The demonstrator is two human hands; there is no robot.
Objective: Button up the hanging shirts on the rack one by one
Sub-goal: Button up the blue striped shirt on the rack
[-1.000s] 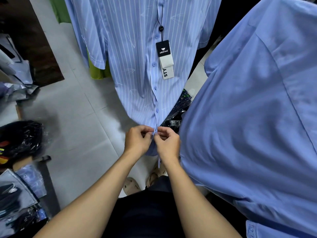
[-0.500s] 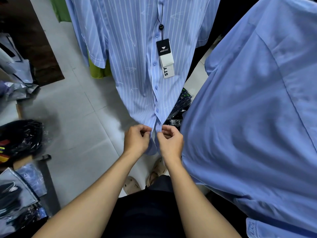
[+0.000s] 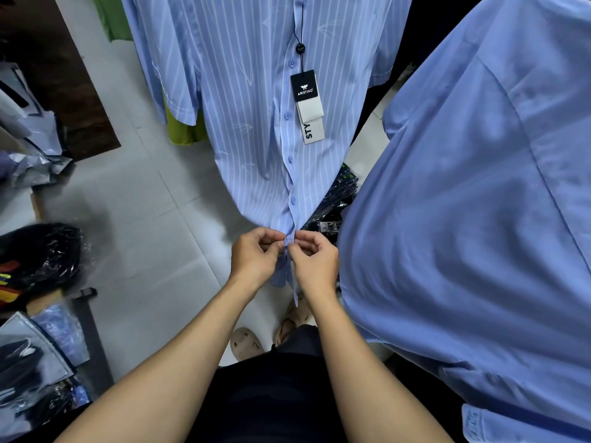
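A striped blue shirt (image 3: 256, 107) hangs in the far middle of the scene, its front strip of buttons (image 3: 290, 161) running down toward the person. Its bottom hem reaches the two hands, which meet at the lowest part of the front opening. The left hand (image 3: 254, 259) has its fingers curled, with thumb and forefinger pinching the left edge of the cloth. The right hand (image 3: 315, 262) is curled likewise and pinches the right edge, so the shirt's front strip lies squeezed between the fingertips of both hands, which almost touch each other. A narrow tail of the shirt hangs below the hands, between the wrists. Whether a button sits between the fingertips cannot be told, since the fingers hide it.

A black and white tag (image 3: 306, 100) dangles on a cord just right of the buttons. A plain blue shirt (image 3: 473, 219) fills the right side, near the right forearm. A green garment (image 3: 184, 132) shows behind the striped shirt's left sleeve. Wrapped clothes in plastic bags (image 3: 41, 260) lie on the grey floor (image 3: 134, 219) at the left.
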